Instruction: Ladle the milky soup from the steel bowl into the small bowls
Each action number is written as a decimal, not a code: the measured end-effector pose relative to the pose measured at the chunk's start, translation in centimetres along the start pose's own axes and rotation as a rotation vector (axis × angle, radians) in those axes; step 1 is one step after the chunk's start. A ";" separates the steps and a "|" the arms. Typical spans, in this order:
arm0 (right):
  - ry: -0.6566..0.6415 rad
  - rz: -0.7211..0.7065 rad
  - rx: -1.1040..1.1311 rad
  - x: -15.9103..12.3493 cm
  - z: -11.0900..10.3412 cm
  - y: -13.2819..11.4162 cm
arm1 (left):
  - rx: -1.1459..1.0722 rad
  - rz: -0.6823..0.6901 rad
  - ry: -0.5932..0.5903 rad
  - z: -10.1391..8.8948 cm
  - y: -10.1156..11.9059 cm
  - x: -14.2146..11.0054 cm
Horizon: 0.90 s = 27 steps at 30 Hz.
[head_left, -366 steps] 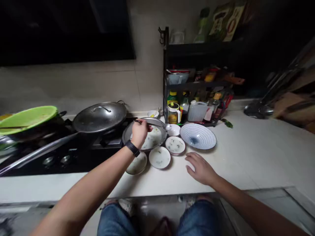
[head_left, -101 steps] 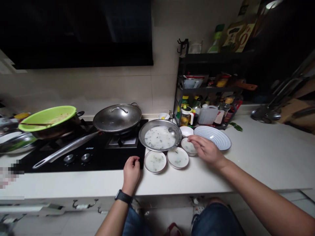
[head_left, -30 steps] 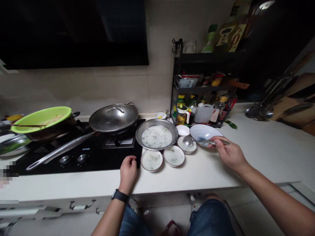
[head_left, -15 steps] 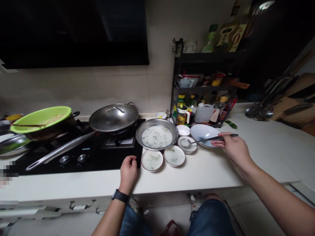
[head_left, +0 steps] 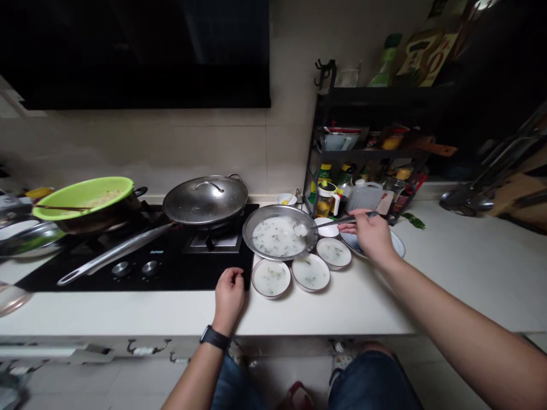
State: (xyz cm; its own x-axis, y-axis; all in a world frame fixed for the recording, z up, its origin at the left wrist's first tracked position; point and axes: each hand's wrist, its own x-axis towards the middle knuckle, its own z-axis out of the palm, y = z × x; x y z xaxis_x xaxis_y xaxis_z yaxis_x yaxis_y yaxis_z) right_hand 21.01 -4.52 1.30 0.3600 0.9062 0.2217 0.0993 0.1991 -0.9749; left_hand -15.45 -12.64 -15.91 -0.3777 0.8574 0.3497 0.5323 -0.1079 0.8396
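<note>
My right hand (head_left: 371, 234) holds a long metal spoon (head_left: 329, 223) by its handle, with the spoon's bowl dipped at the rim of a steel basin (head_left: 280, 250) of white porridge flecked with green. Three small white bowls of the same porridge (head_left: 270, 278) (head_left: 310, 272) (head_left: 334, 253) sit in front of the basin. Behind my right hand are a small white bowl (head_left: 327, 226) and a blue-and-white patterned bowl (head_left: 395, 247), partly hidden. My left hand (head_left: 228, 296) rests with curled fingers on the counter edge beside the black gas hob (head_left: 149, 279), holding nothing.
A lidded wok (head_left: 205, 200) sits on the hob, with a green basin (head_left: 83, 196) on a pot to its left. A black rack (head_left: 337, 154) of bottles and jars stands against the wall behind the bowls. White countertop (head_left: 448, 273) extends to the right.
My right hand has carried the spoon left from the small bowl to the steel basin. The nearby small bowl now shows porridge. My left hand stays in place.
</note>
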 end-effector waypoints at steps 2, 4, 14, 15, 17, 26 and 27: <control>-0.075 -0.070 -0.041 -0.4 1.5 1.4 | -0.001 -0.001 0.003 -0.1 0.2 0.0; -0.195 -0.209 -0.128 -1.3 2.5 2.8 | -0.001 -0.006 0.002 -0.1 0.4 -0.1; -0.642 -1.160 -0.668 -5.2 0.3 3.4 | 0.008 0.006 0.008 0.0 0.1 0.1; -0.593 -1.145 -0.657 -5.2 -0.3 2.9 | 0.007 0.006 0.008 0.0 0.0 0.1; -0.479 -1.101 -0.622 -5.3 -1.7 1.8 | 0.004 0.005 0.006 0.0 -0.1 0.1; -0.226 -0.950 -0.683 -5.8 -9.3 1.1 | 0.015 -0.004 0.000 -0.1 -0.1 0.2; -0.238 -0.920 -0.690 -5.9 -9.8 1.5 | 0.017 -0.001 0.002 -0.1 -0.1 0.2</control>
State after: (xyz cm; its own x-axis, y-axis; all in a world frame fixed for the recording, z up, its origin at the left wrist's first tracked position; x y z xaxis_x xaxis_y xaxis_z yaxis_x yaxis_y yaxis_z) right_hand 28.16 -13.23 -1.29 -0.2851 0.5875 0.7574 0.7393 0.6377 -0.2164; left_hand -15.66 -12.55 -15.87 -0.3798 0.8564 0.3497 0.5448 -0.0985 0.8328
